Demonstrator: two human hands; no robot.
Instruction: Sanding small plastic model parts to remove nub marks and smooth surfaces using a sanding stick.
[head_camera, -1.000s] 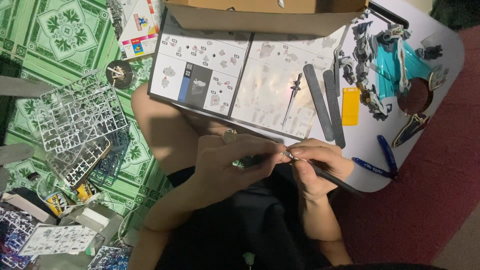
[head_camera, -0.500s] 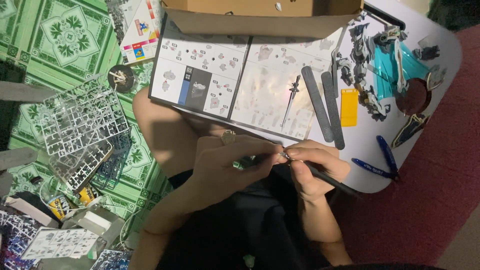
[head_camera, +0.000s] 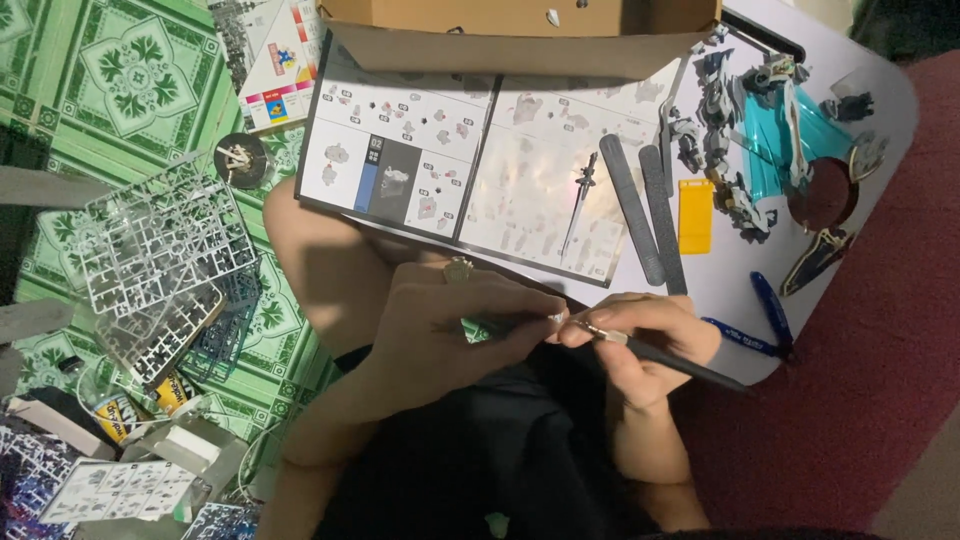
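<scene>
My left hand (head_camera: 440, 325) pinches a small pale model part (head_camera: 553, 318) at its fingertips, over my lap. A ring sits on one finger. My right hand (head_camera: 645, 345) grips a slim black hobby knife (head_camera: 672, 358), its metal tip touching the small part. Both hands meet just below the near edge of the open instruction booklet (head_camera: 470, 160), which lies on a white low table (head_camera: 880, 90).
On the table lie two grey sanding sticks (head_camera: 648, 212), a yellow pad (head_camera: 696, 214), blue-handled nippers (head_camera: 765, 320), a partly built robot figure (head_camera: 745, 140) with teal parts and a cardboard box (head_camera: 520, 35). Clear plastic parts frames (head_camera: 160, 250) and leaflets cover the green tiled floor at left.
The light has dimmed across the scene. Both hands stay together with only slight shifts of the knife against the part.
</scene>
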